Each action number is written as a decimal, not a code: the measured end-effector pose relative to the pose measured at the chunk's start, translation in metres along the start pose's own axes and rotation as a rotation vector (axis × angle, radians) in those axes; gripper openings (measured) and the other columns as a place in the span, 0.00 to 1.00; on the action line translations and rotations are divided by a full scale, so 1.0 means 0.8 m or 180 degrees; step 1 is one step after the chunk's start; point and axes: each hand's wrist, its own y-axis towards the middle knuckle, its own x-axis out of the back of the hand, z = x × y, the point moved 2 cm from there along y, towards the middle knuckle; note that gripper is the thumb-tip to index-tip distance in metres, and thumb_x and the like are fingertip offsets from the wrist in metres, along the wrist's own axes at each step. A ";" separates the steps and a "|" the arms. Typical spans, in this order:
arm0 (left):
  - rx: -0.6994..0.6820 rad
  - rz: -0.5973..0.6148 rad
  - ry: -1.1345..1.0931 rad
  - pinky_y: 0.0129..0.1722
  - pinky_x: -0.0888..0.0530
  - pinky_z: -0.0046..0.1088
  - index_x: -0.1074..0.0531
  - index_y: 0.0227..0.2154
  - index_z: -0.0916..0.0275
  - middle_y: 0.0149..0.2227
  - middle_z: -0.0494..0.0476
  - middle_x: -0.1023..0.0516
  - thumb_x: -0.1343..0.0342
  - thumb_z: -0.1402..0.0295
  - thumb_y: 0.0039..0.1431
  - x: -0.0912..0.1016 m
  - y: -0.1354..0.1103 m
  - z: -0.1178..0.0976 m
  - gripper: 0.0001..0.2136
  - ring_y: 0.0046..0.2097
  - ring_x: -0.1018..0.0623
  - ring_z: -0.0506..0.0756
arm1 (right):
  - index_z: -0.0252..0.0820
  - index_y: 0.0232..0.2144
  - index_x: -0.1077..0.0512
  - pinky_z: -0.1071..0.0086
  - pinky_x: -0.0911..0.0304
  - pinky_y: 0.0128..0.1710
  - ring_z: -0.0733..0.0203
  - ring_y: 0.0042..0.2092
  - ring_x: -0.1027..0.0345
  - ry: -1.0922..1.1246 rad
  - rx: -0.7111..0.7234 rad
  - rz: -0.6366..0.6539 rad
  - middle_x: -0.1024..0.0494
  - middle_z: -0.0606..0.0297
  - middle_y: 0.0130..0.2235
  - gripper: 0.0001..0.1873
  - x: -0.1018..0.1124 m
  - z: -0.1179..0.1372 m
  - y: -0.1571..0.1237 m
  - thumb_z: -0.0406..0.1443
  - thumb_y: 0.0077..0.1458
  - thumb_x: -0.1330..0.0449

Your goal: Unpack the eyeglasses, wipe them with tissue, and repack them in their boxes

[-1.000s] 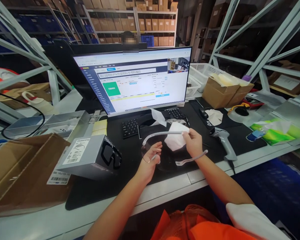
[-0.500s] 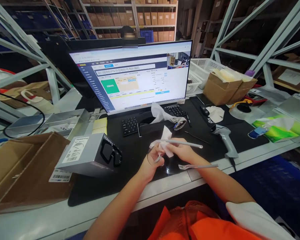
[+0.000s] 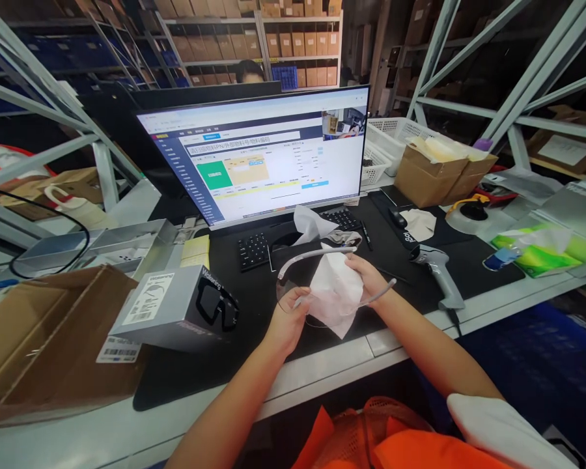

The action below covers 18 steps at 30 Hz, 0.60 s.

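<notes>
left hand [image 3: 289,312] pinching clear glasses [image 3: 303,256] at their left side; right hand [image 3: 368,279], apart from it, gripping white tissue [image 3: 336,286] across them. grey box [image 3: 168,316] left; scanner [image 3: 442,279] right.

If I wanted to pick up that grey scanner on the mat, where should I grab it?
Probably around the handle of the scanner, coming from the desk's near edge: the slim handle points that way, with the wider head at its far end. Best avoid the cable at its base.
</notes>
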 end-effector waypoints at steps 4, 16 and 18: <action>-0.0053 -0.0045 0.0002 0.41 0.30 0.28 0.22 0.32 0.61 0.33 0.52 0.21 0.22 0.62 0.34 0.003 0.005 -0.004 0.20 0.36 0.23 0.51 | 0.42 0.34 0.28 0.65 0.33 0.35 0.59 0.31 0.29 0.0342 -0.0208 0.0077 0.23 0.67 0.30 0.14 0.003 -0.003 0.004 0.40 0.44 0.32; 0.0323 0.0581 0.0416 0.39 0.30 0.28 0.21 0.33 0.62 0.35 0.56 0.20 0.23 0.61 0.37 0.003 0.003 -0.004 0.20 0.38 0.22 0.54 | 0.41 0.28 0.30 0.69 0.35 0.31 0.63 0.28 0.34 0.0465 -0.0694 0.0436 0.26 0.69 0.27 0.11 -0.019 -0.016 -0.011 0.35 0.42 0.31; 0.0264 0.0471 0.0373 0.38 0.30 0.27 0.21 0.32 0.63 0.34 0.55 0.20 0.22 0.62 0.36 0.003 0.003 -0.006 0.20 0.36 0.22 0.53 | 0.41 0.27 0.29 0.68 0.34 0.32 0.63 0.28 0.33 0.0460 -0.0733 0.0393 0.25 0.68 0.27 0.11 -0.016 -0.017 -0.007 0.36 0.43 0.31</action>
